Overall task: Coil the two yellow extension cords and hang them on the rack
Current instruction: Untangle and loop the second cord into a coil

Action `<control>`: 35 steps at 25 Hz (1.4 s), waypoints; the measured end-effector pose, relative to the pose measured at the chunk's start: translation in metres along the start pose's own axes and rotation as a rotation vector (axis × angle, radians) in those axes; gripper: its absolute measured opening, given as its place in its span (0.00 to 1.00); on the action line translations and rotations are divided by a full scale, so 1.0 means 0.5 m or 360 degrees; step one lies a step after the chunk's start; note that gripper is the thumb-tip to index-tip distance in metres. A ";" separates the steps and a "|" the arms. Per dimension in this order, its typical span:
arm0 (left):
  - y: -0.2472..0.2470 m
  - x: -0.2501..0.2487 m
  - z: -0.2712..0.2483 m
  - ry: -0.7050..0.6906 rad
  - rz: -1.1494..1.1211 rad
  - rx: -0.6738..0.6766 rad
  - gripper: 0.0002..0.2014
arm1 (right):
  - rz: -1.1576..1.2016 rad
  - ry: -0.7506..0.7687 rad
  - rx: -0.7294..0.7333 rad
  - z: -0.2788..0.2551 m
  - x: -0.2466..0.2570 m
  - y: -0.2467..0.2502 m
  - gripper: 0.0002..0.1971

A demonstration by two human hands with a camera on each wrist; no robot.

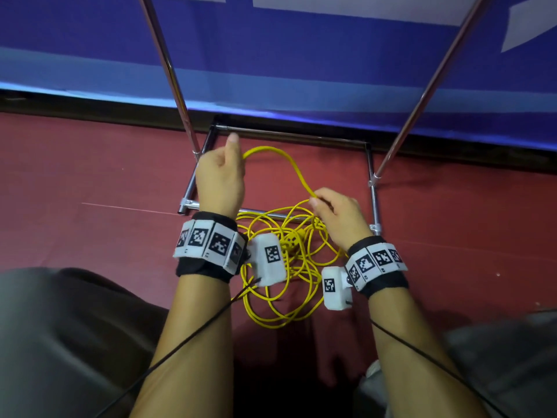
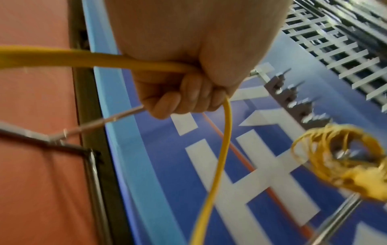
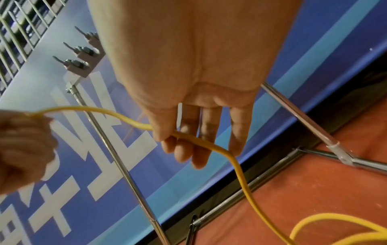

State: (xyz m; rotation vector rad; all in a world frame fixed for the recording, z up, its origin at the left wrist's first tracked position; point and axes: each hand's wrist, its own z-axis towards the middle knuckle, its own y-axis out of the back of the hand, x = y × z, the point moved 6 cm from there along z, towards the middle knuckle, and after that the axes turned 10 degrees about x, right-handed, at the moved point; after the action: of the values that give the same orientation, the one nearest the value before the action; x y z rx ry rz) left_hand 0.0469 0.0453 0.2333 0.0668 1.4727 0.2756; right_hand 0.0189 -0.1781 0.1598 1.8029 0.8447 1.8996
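Note:
A loose yellow extension cord (image 1: 297,170) arcs between my two hands, and the rest of it lies tangled on the red floor (image 1: 286,267) inside the rack's base. My left hand (image 1: 224,173) is raised near the rack's left pole. Its fingers (image 2: 178,99) are curled in a fist round the cord (image 2: 222,149). My right hand (image 1: 316,200) pinches the same cord (image 3: 240,174) between thumb and forefinger (image 3: 167,134), with the other fingers nearly straight. A second yellow cord (image 2: 339,159), coiled, hangs on a hook of the rack.
The chrome rack has a rectangular base frame (image 1: 286,135) on the floor and two slanting poles (image 1: 168,70) (image 1: 428,86). A row of grey hooks (image 3: 79,63) sits at its top. A blue banner wall (image 1: 301,70) stands behind. My knees in grey trousers (image 1: 60,327) flank the pile.

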 end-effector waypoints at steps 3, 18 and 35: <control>-0.001 0.040 -0.003 0.0175 0.0308 0.0064 0.28 | -0.0126 0.0107 -0.0021 0.008 0.027 0.020 0.07; -0.069 -0.082 -0.027 -0.0366 0.1294 0.0589 0.14 | -0.0218 0.0386 -0.0090 -0.012 0.166 0.096 0.07; -0.105 -0.024 -0.038 -0.0077 0.0615 0.0622 0.31 | -0.0219 0.0356 -0.0135 0.001 0.134 0.041 0.10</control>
State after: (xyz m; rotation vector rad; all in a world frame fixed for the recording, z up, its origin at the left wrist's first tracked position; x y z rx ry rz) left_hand 0.0348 -0.0107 0.2320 0.6731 1.4416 0.2914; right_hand 0.0155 -0.1497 0.2241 1.4628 0.9214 2.0393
